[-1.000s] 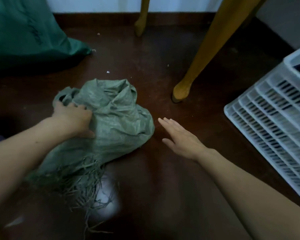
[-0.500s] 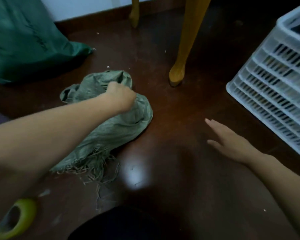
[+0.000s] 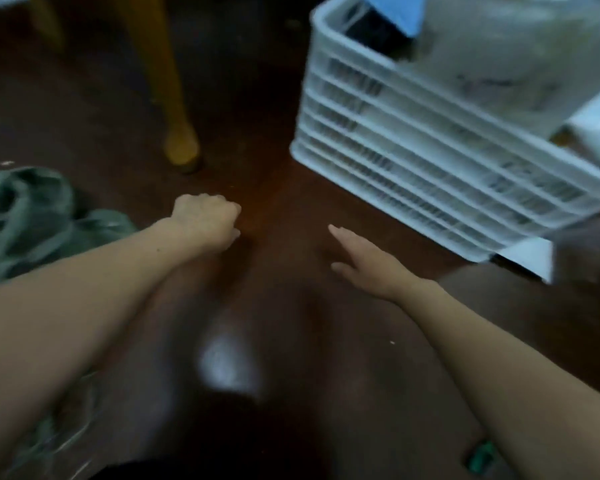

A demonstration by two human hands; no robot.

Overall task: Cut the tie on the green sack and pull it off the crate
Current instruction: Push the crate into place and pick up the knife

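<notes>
My left hand (image 3: pixel 207 221): curled in a fist, empty.
My right hand (image 3: pixel 364 261): fingers straight, empty.
Sack (image 3: pixel 25 209): on the floor (image 3: pixel 257 174), far left.

Materials and surface finish, floor level.
The floor (image 3: pixel 291 188) is dark brown, smooth and glossy, with a pale glare patch (image 3: pixel 227 368) reflected in it. The crate (image 3: pixel 413 143) is white moulded plastic with slotted walls and a dull sheen. The green sack (image 3: pixel 25 209) is a woven, cloth-like material, matt and heavily creased; frayed strands (image 3: pixel 66 441) hang loose at its edge. The furniture leg (image 3: pixel 168 88) is yellow-brown and smooth, wood by appearance. The grey sheet (image 3: pixel 499 46) by the crate looks like thin plastic film, but it is too blurred to confirm.
</notes>
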